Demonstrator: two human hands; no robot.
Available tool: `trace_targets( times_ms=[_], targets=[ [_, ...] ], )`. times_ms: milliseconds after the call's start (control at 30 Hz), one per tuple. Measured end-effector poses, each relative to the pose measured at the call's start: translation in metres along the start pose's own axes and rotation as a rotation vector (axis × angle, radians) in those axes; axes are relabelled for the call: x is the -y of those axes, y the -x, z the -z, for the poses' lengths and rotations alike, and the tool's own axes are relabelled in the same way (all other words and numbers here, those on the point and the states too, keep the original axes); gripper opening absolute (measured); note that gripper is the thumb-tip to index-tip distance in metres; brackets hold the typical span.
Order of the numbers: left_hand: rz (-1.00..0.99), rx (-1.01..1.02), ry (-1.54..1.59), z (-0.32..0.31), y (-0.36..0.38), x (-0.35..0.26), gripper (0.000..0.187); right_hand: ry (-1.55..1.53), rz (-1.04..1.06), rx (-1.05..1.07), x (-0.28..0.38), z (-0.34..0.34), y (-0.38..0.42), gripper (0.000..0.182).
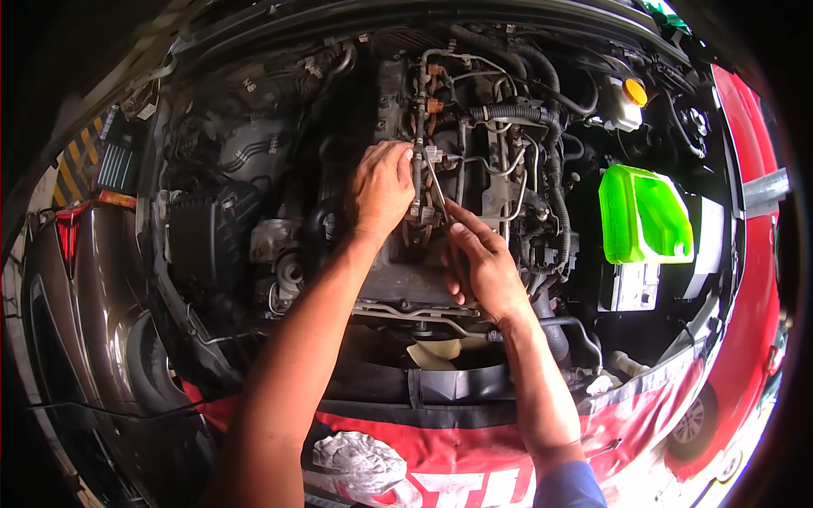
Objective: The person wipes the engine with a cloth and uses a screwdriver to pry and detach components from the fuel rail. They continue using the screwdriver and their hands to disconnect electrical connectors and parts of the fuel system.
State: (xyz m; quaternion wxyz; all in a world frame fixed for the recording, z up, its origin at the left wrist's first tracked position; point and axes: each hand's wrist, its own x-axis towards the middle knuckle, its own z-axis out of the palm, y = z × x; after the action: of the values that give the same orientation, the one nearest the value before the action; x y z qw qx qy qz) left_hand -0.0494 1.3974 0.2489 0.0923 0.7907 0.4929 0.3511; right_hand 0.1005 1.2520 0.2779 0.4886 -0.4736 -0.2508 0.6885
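Observation:
Both hands are over the engine in the open bay. My left hand rests beside the metal rail, its fingers bent together near a pale connector; what they hold, if anything, is hidden. My right hand is closed around a thin screwdriver-like tool, whose shaft slants up and left to the connector. Two orange-brown connectors sit further up along the rail. A ribbed black hose runs to the right of them.
A bright green cut container stands on the battery at right. A white reservoir with a yellow cap is behind it. A red cover with a crumpled cloth hangs in front. Cars flank both sides.

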Motion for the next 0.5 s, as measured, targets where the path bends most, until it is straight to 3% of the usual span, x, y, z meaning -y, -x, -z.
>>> trace_targets(
  times_ms=[133, 233, 500],
  targets=[
    [-0.028, -0.006, 0.033, -0.001, 0.001, 0.002, 0.019, -0.434, -0.082, 0.112, 0.004, 0.001, -0.002, 0.05],
    [-0.021, -0.003, 0.052, -0.002, 0.002, 0.002, 0.018, -0.444, -0.117, 0.128, 0.008, 0.009, -0.001, 0.049],
    [0.007, 0.011, 0.012, -0.001, 0.002, 0.001, 0.018, 0.115, 0.02, -0.013, 0.002, 0.008, 0.0, 0.049]
  ],
)
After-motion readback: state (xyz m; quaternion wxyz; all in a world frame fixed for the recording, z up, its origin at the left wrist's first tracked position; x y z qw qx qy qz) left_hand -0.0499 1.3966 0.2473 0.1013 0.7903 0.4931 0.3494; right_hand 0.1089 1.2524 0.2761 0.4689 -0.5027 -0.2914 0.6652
